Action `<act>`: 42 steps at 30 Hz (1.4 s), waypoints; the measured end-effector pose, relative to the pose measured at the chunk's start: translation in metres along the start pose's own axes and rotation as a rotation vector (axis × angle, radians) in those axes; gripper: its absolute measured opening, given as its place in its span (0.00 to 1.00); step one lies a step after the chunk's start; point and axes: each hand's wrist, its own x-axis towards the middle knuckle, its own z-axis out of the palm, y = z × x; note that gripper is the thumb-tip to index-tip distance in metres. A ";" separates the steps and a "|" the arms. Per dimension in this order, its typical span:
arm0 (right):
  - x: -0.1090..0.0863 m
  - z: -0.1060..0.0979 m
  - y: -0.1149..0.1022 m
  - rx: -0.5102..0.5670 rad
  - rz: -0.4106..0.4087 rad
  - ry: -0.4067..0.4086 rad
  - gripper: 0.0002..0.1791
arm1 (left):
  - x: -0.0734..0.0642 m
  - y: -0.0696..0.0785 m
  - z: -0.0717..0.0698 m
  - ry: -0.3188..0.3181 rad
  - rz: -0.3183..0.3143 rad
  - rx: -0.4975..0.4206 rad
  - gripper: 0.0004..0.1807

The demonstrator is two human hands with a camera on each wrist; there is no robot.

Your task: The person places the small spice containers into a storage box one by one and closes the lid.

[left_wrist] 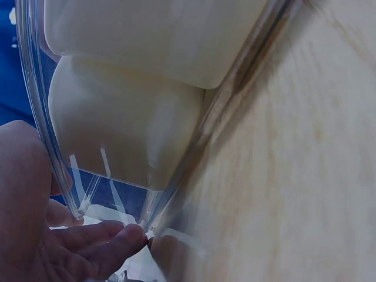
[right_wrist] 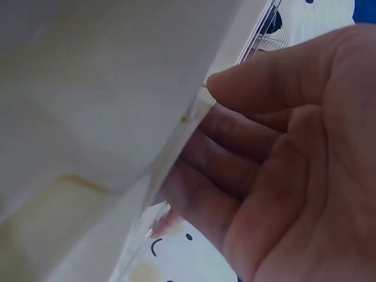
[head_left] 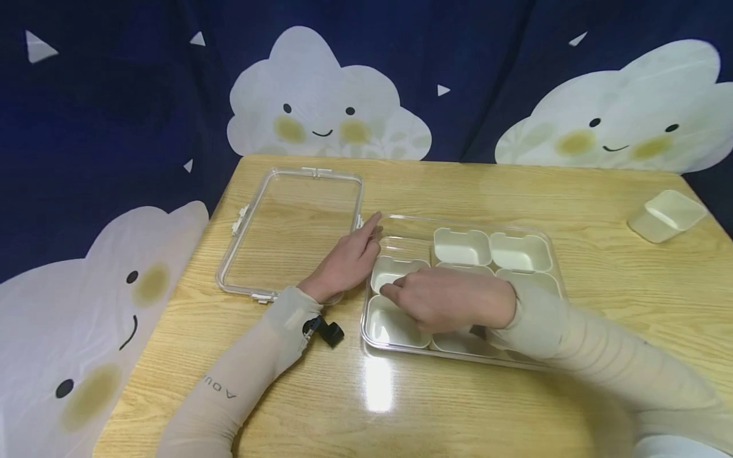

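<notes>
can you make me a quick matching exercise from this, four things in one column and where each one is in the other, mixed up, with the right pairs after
Things
1. lid
2. loose cup
3. left hand
4. right hand

Places
A. at the cups in the box
B. on the right part of the table, apart from the box
C. flat on the table, left of the box
D. touching the box's left side

Right pairs
1-C, 2-B, 3-D, 4-A
</notes>
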 end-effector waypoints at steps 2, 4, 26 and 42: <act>0.000 0.000 0.000 -0.003 0.004 0.004 0.15 | 0.000 0.000 0.000 0.003 0.002 0.005 0.34; 0.000 0.001 0.000 -0.018 0.004 0.010 0.14 | 0.000 0.000 0.000 0.003 0.004 0.005 0.34; -0.002 0.005 0.008 0.022 -0.026 0.043 0.23 | 0.000 0.001 -0.002 -0.015 0.005 0.003 0.34; -0.001 0.009 0.012 0.014 -0.036 0.077 0.16 | 0.001 0.000 -0.001 -0.006 0.010 0.025 0.34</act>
